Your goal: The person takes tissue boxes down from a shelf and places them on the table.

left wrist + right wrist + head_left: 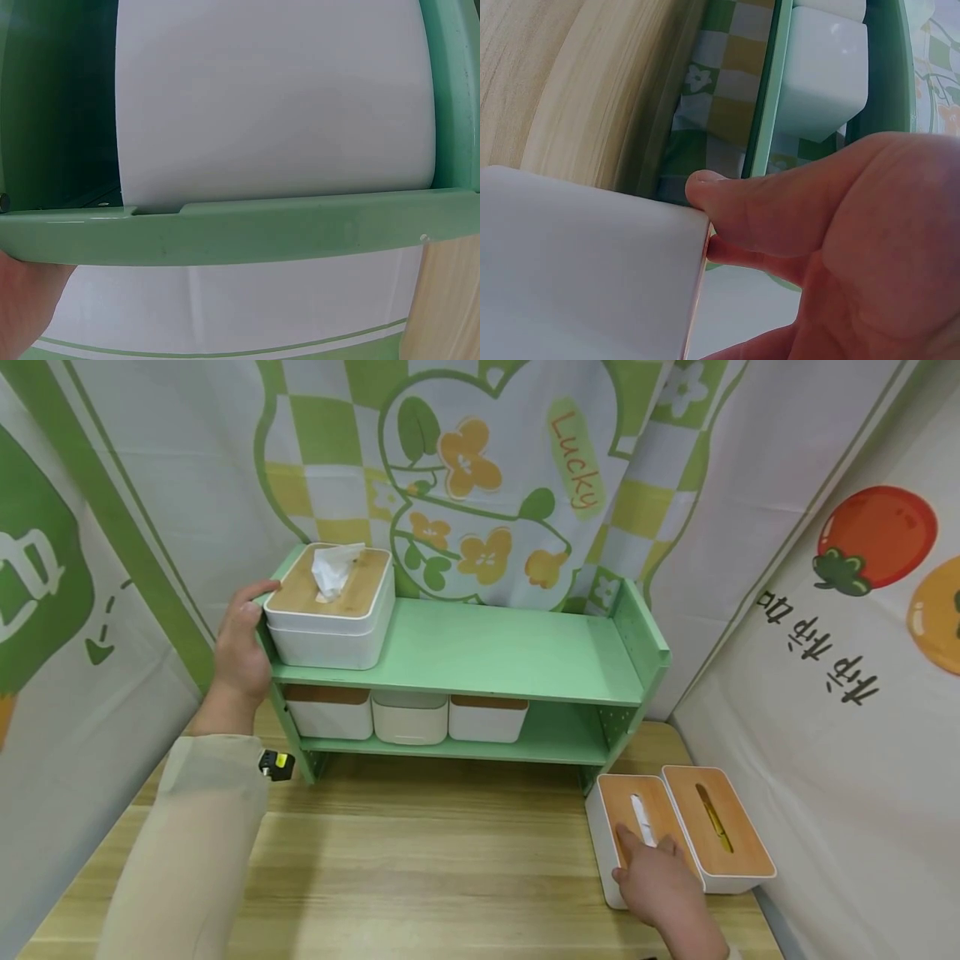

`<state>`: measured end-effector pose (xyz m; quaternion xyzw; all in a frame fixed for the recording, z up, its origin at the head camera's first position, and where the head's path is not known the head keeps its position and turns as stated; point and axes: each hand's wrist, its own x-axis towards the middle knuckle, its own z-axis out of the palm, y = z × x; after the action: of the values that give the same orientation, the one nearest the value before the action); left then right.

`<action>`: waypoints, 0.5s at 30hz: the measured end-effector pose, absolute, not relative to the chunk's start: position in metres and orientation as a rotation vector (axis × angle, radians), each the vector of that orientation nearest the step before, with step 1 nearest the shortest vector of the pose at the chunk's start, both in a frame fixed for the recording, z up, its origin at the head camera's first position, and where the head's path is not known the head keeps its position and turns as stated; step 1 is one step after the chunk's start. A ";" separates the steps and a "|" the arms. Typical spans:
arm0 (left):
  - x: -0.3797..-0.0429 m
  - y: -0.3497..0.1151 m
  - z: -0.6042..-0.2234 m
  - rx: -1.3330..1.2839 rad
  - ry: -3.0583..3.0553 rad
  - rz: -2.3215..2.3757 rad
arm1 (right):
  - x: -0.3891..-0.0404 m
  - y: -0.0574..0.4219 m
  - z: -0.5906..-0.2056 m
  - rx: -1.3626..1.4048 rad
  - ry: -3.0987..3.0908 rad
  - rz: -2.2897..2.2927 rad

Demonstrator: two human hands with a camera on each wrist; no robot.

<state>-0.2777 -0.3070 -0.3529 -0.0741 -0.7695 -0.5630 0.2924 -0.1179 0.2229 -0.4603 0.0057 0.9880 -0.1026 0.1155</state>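
My left hand (pixel 243 643) grips the left side panel of a green two-tier shelf (pixel 487 647), fingers over its upper edge. Right beside those fingers is a white tissue box (pixel 326 647) with a wooden lid and a tissue sticking up from its slot. The left wrist view shows that panel's edge (pixel 300 229) close up, a white box wall behind it. At the right, my right hand (pixel 660 885) touches another wood-lidded tissue box (pixel 611 793), fingers on the lid. In the right wrist view its thumb (pixel 757 206) is at the box's corner.
A second wood-lidded tissue box (pixel 738 814) stands against the touched one, by the right wall cloth. On the lower tier are a white box (pixel 330 718), a cream box (pixel 408 722) and another white box (pixel 487 722). All stands on a wooden table (pixel 420 860).
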 end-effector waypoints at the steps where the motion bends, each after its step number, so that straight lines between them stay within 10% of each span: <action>1: -0.278 -0.307 -0.353 -0.198 -2.050 -1.500 | -0.118 0.223 -0.460 0.018 2.892 -0.301; 15: -0.277 -0.306 -0.352 -0.190 -2.058 -1.499 | -0.119 0.222 -0.460 0.019 2.869 -0.335</action>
<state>-0.2767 -0.3056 -0.3518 -0.0713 -0.7714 -0.5620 0.2900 -0.1191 0.2219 -0.4604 0.0066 0.9853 -0.1151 0.1261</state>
